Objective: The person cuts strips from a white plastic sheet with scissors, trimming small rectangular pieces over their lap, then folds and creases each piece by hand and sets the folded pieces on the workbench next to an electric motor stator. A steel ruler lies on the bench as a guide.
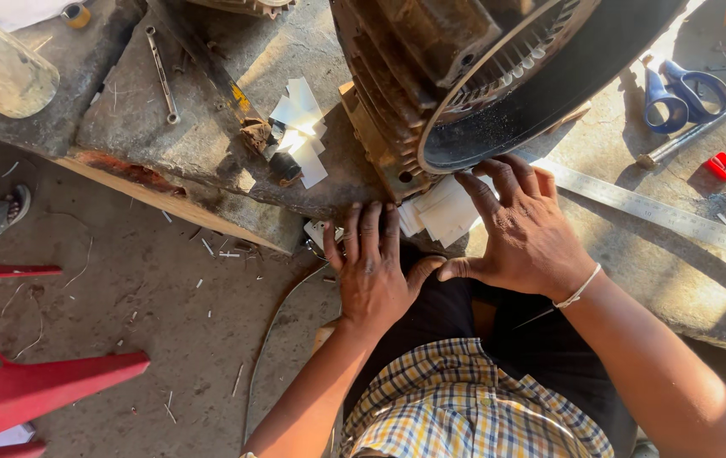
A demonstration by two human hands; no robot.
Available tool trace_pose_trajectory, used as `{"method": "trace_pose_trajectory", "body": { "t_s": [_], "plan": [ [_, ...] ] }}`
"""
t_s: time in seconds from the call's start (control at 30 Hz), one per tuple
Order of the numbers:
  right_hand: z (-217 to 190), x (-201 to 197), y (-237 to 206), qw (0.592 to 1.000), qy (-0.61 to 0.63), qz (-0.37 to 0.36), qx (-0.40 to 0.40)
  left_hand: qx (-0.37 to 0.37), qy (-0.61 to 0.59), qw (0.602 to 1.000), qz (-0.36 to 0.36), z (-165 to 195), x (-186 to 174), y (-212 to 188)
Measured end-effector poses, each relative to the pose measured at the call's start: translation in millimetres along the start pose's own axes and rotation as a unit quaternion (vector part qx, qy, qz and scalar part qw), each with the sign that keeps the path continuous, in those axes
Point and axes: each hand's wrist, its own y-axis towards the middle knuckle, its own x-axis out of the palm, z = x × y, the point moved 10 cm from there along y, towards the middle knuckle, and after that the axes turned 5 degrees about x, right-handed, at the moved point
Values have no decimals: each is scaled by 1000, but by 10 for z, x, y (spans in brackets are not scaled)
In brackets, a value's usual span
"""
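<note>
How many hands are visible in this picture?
2. The left hand rests flat at the slab's edge; the right hand presses on white paper pieces below the motor.

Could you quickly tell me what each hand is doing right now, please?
Left hand: open, flat on the bench edge.
Right hand: open, fingers spread on white paper slips beneath the motor housing.

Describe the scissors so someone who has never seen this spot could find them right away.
Start at the big dark motor housing on the concrete slab, then look right, past its round rim. The scissors lie there above the long steel ruler. Their blue loop handles set them apart from the small red piece nearby.
</note>
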Motion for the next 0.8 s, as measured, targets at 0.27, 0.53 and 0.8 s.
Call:
{"method": "trace_pose_trajectory", "body": {
  "t_s": [0.27, 0.53, 0.8],
  "plan": [
    [53, 247, -37, 998, 25, -42, 37, 38, -73, 996, -18, 160, 87, -42],
    [38, 237, -10, 998, 31, -37, 30, 36, -42, 998, 21, 192, 140, 24],
    [114, 276, -135, 996, 15, -55, 70, 62, -143, 988, -9, 342, 174, -55]
  ]
}}
